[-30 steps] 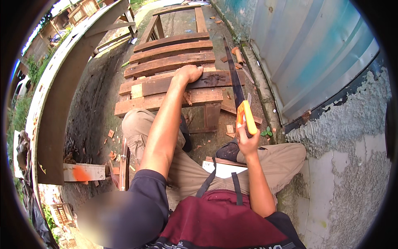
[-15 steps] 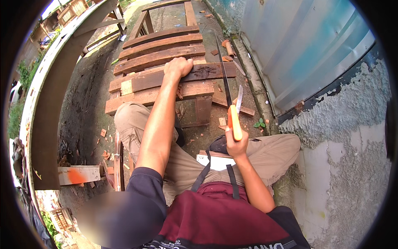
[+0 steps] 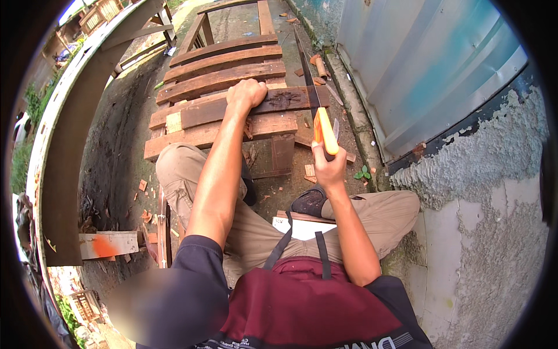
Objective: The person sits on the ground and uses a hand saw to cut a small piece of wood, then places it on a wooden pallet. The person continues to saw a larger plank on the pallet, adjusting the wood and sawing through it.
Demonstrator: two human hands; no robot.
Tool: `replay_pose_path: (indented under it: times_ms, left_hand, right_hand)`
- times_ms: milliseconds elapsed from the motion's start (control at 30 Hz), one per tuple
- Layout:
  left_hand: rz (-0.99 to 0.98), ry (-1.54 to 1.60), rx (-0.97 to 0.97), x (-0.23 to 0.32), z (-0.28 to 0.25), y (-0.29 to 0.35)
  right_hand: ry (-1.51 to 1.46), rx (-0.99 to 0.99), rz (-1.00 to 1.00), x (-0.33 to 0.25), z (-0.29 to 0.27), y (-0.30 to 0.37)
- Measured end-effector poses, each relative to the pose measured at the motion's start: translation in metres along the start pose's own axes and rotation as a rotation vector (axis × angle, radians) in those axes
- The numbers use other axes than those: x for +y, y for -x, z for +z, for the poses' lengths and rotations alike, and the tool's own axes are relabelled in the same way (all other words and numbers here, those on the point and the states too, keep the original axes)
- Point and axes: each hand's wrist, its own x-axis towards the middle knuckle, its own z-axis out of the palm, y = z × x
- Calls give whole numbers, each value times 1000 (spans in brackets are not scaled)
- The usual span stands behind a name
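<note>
My right hand (image 3: 330,167) is closed round the yellow-and-orange handle of a handsaw (image 3: 326,131). The long thin blade points away from me and crosses a dark wooden plank (image 3: 293,99) close to its right end. That plank lies crosswise on a low slatted wooden bench (image 3: 226,71), its right end sticking out past the slats. My left hand (image 3: 247,94) presses down on the plank's middle, fingers curled over its far edge. The fingertips are hidden. A black charred-looking mark shows on the plank between my left hand and the blade.
Wood offcuts (image 3: 310,170) and chips lie on the ground by the bench. A second blade (image 3: 335,129) is partly hidden behind the saw handle. A corrugated metal sheet (image 3: 424,64) and a rough wall stand close on the right. A large wooden frame (image 3: 64,168) rises on the left.
My right hand and the saw have moved forward, away from me, so the handle is now nearer the plank. My left hand stays on the plank.
</note>
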Motion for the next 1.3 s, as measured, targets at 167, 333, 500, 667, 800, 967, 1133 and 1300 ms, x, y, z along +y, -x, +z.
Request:
replay_pose_path:
  times_ms: [167, 333, 500, 667, 800, 967, 1133, 1300]
  left_hand:
    - [-22, -2, -27, -2, 0, 1]
    - [-45, -10, 20, -2, 8, 6]
    - [258, -21, 476, -3, 38, 24]
    - [367, -112, 599, 8, 45, 50]
    - [345, -136, 584, 5, 44, 49]
    - [240, -127, 583, 12, 52, 51]
    - [286, -71, 676, 11, 55, 41]
    - [221, -136, 590, 14, 49, 36]
  right_hand:
    - [143, -135, -33, 4, -47, 89]
    - [222, -195, -93, 6, -106, 165]
    - [-219, -94, 261, -1, -49, 68]
    - [51, 11, -17, -11, -2, 24]
    - [157, -118, -24, 1, -42, 94]
    - [252, -162, -166, 3, -89, 156]
    - [215, -184, -123, -4, -52, 97]
    - [76, -80, -38, -15, -30, 84]
